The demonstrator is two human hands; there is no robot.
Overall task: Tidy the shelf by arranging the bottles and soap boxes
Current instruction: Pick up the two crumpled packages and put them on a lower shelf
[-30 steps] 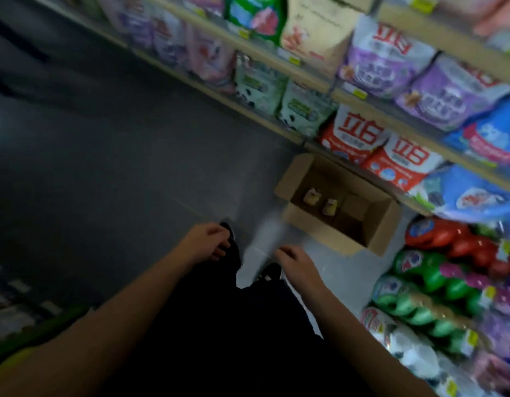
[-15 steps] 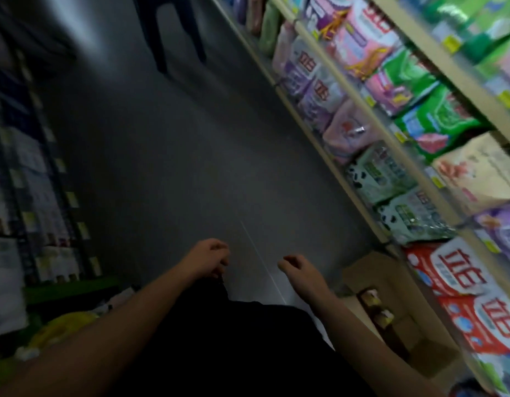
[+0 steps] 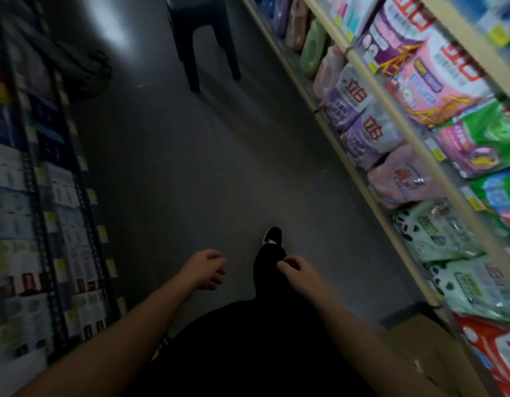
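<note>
My left hand [image 3: 206,269] and my right hand [image 3: 298,272] hang in front of me over the dark aisle floor, both loosely curled with nothing in them. A wooden shelf [image 3: 371,90] runs along the right side, packed with detergent bags [image 3: 359,110] in purple, pink and green. A cardboard box [image 3: 425,353] sits on the floor at the lower right, cut off by the frame edge; its contents are hidden. No bottles or soap boxes are clearly visible.
A dark metal rack [image 3: 42,196] full of small boxed goods lines the left side. A dark stool [image 3: 208,38] stands in the aisle ahead. My black shoe [image 3: 272,237] is forward on the grey floor [image 3: 190,167].
The view has swung up and left, from the box and lower shelves to along the aisle. The box has slid to the lower right corner. My hands stay empty in front of me.
</note>
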